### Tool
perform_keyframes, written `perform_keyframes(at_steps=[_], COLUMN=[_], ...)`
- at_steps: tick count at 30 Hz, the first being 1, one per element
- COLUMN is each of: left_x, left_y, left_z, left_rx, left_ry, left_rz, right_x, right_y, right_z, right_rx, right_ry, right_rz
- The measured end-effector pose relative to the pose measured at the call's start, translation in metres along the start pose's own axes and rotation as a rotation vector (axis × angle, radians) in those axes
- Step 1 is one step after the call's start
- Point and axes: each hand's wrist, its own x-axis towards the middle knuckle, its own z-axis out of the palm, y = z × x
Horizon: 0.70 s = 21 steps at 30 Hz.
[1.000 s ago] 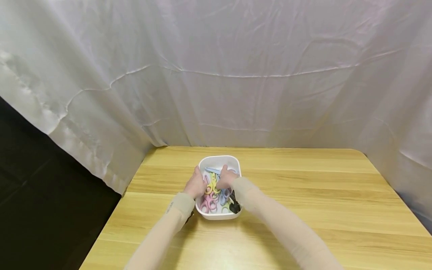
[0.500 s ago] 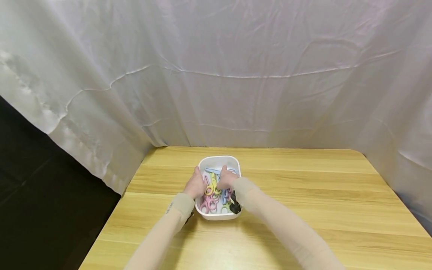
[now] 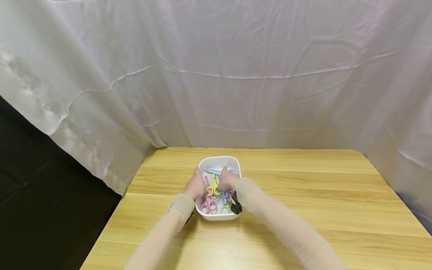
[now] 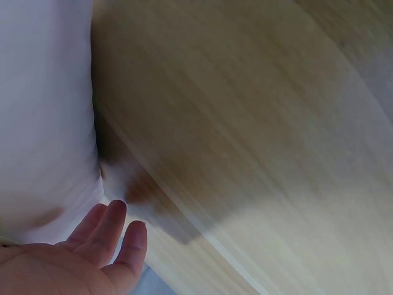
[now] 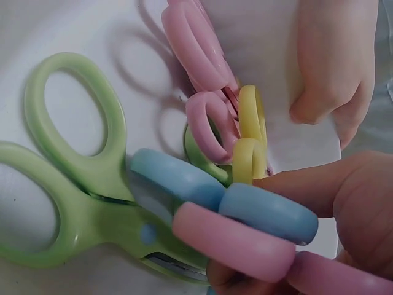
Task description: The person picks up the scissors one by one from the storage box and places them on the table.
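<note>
My left hand [image 3: 195,184] holds the left wall of a white plastic bin [image 3: 216,217], thumb inside and fingers against the outer side. Inside the bin, my right hand [image 3: 227,180] holds blue scissors [image 5: 267,212] and pink scissors [image 5: 233,239], their handles sticking out between thumb and fingers; the blades are hidden in the right wrist view. Green scissors [image 5: 110,221] lie flat beside them on the bin floor. Yellow scissors [image 3: 213,183] and another pink pair [image 3: 208,202] lie between my hands. Light blue scissors [image 3: 212,170] rest crosswise at the far end.
The bin stands on a wood-grain table [image 3: 303,187]. A pale grey curtain [image 3: 253,93] hangs behind and around it. Dark cloth [image 3: 40,195] lies beyond the table's left edge. A black wrist camera [image 3: 236,208] on my right wrist overhangs the bin's near right corner.
Beneath my right hand the blue handles have shifted slightly, and pink handles now show beside them. My left hand and the bin stay where they were.
</note>
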Motion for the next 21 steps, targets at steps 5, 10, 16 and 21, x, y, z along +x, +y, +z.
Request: perform_keyframes(at_steps=[5,10,16,21], left_x=[-0.0002,-0.0004,0.0018,0.0024], left_y=[0.0013,0.0013,-0.0016,-0.0034], left_z=[-0.0003,-0.0003,0.0016,0.0022], left_rx=[0.008,0.002,0.007,0.009], left_ry=[0.012,0.020,0.013,0.010], left_rz=[0.010,0.014,0.009,0.003], right_x=[-0.0014,-0.0020,0.0010,-0.0049], right_y=[0.0004,0.0008,0.0020,0.0017], right_z=[-0.0010,-0.0007,0.0005,-0.0005], right_rx=[0.015,0.055,0.069,0.092], right_ry=[-0.003,-0.007,-0.010,-0.022], right_rz=[-0.004,0.011,0.009,-0.002])
